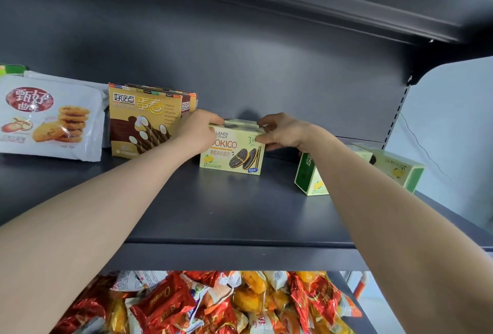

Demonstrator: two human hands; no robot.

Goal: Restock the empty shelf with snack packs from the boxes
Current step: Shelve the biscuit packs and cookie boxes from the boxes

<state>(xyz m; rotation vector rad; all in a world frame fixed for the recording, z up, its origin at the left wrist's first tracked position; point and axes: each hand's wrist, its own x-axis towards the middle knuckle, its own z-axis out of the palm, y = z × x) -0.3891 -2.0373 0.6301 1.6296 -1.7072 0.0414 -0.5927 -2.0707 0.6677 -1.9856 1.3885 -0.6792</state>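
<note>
While the cookie box [232, 154] stood upright on the dark shelf [226, 208], toward the back and just right of the gold boxes [144, 122], both hands had hold of its upper corners. The left hand [198, 130] curled over the top left corner, with its fingers along the top panel and the palm covering the first letters on the front. The right hand [282, 133] pinched the top right corner, fingers bent over the top edge and the thumb pressed against the front face near the side. The box thus sat between the two hands, its lower half free of any finger and its base on the shelf.

It looked like thin printed card: light and stiff enough to keep its shape, but liable to dent if squeezed hard. The biscuits inside would probably break under a knock. The glossy faces could slip, so a hold at the corners and edges, where card is firmest, seemed sensible.

A second green box [310, 176] lay to the right, partly behind the right forearm, and a third green box [400, 168] lay near the shelf's end. A white biscuit bag [50, 117] leaned at far left.
</note>
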